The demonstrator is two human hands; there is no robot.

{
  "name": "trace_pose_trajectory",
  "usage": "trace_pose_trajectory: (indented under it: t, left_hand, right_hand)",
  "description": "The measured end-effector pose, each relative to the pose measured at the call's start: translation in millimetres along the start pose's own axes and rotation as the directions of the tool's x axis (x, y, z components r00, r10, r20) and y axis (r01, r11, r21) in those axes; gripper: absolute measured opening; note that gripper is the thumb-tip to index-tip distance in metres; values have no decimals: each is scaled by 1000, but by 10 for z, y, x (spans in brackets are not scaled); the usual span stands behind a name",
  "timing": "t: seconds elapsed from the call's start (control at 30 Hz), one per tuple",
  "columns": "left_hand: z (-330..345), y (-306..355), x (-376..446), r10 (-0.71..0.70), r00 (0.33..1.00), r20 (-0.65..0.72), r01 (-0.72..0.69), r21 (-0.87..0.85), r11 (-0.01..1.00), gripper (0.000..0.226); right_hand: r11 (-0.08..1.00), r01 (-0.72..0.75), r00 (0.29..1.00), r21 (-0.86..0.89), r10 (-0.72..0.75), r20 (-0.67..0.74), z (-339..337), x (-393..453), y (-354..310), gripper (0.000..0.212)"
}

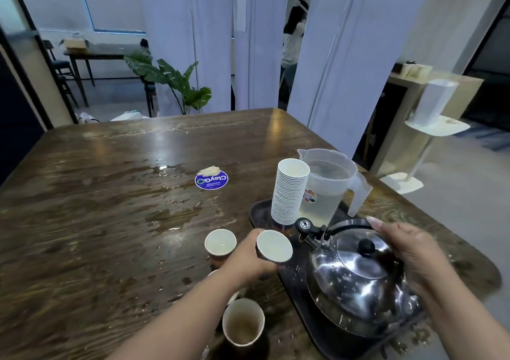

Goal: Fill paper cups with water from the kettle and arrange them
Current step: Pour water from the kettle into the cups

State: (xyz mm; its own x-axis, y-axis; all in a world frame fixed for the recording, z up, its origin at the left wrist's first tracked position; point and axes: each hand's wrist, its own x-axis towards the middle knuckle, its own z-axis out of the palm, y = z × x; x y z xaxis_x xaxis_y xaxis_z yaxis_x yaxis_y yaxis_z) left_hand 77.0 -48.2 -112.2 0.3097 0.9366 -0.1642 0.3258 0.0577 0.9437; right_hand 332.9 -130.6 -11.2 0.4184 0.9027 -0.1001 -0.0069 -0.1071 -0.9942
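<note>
The kettle (358, 279), polished steel with a black lid knob, stands on the near end of the black tray (256, 210) at the right of the wooden table (96, 194), spout toward the cups. The right hand (405, 246) lies over the kettle's black handle; fingers appear curled around it, though the grip is partly hidden. The left hand (248, 254) grips one paper cup (274, 245) by its side, held tilted beside the spout at the tray's edge. Its contents cannot be determined. Step in hand: presenting a cup for filling. The next move likely calls for lifting and tipping the kettle with the spout over the cup mouth, cup held level. Two further cups stand on the table: one (220, 242) just left of the held cup, one (243, 322) nearer the camera. A stack of cups (289, 194) and a clear jug (328, 185) occupy the tray's far end. Spilled water and a blue sticker (211, 180) lie beyond.
</note>
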Motion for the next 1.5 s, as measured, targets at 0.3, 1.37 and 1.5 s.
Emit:
trace_pose_trajectory:
  t: [0.3,1.37,1.5]
  left_hand:
    - [289,-51,100,4,999,51,-6,30,1000,70]
    - [329,23,5,-53,998,-41,45,-180,983,61]
    - [263,85,-42,-37,986,-164,0,-218,976,60]
  right_hand:
    - [991,60,998,-123,-56,38,23,-53,-59,53]
    - [989,-68,998,133,67,6,-163,187,322,89]
    - [982,-121,992,142,124,-17,-167,196,452,83]
